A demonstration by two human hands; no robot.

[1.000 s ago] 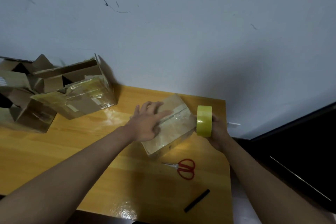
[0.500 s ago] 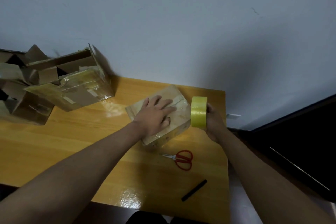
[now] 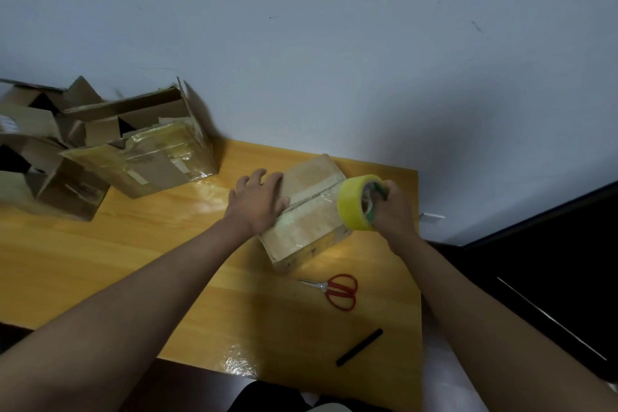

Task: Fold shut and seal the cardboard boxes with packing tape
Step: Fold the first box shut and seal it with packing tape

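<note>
Glossy varnished wood table, matt cardboard box under shiny tape, glossy yellow tape roll

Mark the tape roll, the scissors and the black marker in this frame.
tape roll [image 3: 349, 202]: head view, on its yellow outer band.
scissors [image 3: 342, 291]: head view, on the red handles.
black marker [image 3: 359, 347]: head view, on the middle of its barrel.
</note>
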